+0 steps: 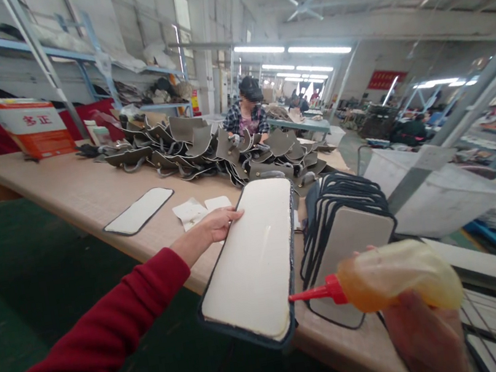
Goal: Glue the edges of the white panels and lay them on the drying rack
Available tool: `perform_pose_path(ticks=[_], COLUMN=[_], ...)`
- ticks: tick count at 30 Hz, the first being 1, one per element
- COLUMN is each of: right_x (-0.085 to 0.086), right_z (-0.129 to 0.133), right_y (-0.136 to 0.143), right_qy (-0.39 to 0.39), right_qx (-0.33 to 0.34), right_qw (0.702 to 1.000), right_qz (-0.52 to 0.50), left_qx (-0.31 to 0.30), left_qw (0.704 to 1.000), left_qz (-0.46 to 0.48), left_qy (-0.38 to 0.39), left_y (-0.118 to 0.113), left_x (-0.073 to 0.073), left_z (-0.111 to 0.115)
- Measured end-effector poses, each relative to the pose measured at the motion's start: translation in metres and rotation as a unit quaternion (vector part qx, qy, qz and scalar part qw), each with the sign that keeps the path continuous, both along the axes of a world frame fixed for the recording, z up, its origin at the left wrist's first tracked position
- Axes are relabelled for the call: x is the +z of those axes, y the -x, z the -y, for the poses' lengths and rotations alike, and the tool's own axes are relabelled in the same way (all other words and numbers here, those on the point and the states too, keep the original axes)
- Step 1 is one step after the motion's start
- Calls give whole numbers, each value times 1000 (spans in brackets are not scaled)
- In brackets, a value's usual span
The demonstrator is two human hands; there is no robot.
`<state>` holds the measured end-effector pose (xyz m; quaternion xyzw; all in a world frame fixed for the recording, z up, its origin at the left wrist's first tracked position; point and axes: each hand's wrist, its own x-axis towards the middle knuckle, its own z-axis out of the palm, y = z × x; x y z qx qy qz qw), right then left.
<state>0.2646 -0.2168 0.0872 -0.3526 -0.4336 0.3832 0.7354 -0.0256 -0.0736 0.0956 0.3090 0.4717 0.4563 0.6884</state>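
White dark-rimmed panel (259,259): held between the two hands, its near end out past the edge of the desk (62,189).
Panel's long axis: runs away from the body, the far end leaning to the right.
Left hand (220,222): grasping the panel's left long edge toward the far end, thumb on the white face.
Right hand (422,321): wrapped around a squeeze bottle (396,275) of amber liquid, lying to the right of the panel.
Red nozzle (311,294): points left, its tip at the panel's right long edge close to the near right corner; whether it truly touches, I cannot tell. Of the two hands, the right is nearer this corner.
Stack of rimmed panels (362,234): on the desk, just right of the held one.
Single rimmed panel (140,211): flat on the desk, beyond the left forearm.
Olive-grey curved pieces (195,141): heaped farther back, a co-worker (246,111) behind them.
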Motion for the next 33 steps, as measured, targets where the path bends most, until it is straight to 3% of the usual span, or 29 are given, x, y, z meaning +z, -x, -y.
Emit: perform_pose_path(ticks=[3, 6, 12, 15, 19, 21, 24, 26, 29, 31, 33], right_x=[0, 6, 27, 32, 15, -5, -26, -20, 11, 26, 24], right_z=[8, -2, -56, -75, -62, -40, -15, -16, -43, -59, -59], right_y=[3, 7, 9, 6, 4, 7, 11, 11, 3, -3, -4], right_qy=[28, 39, -88, -115, -119, -80, 10, -3, -104, -139, -143], right_qx=[20, -5, -80, -106, -116, -89, 4, -6, -141, -191, -198], right_qw=[999, 997, 991, 986, 985, 993, 1000, 999, 985, 971, 970], right_qz=[-15, -67, -55, -56, -40, -8, 24, 34, -1, -20, -20], left_qx=[11, 21, -8, -39, -65, -57, -46, -58, -93, -113, -117], left_qw=[1000, 999, 999, 998, 995, 996, 995, 993, 989, 985, 984], left_qz=[-9, -16, -16, -8, 15, 7, -13, -19, -17, -11, -8], left_qy=[-4, -18, -39, -51, -69, -71, -85, -97, -114, -128, -134], left_y=[1, -6, -35, -46, -52, -53, -54, -56, -63, -68, -71], left_x=[0, 2, 16, 22, 25, 24, 22, 21, 24, 27, 32], left_z=[-1, 1, 17, 25, 25, 20, 15, 15, 20, 23, 24])
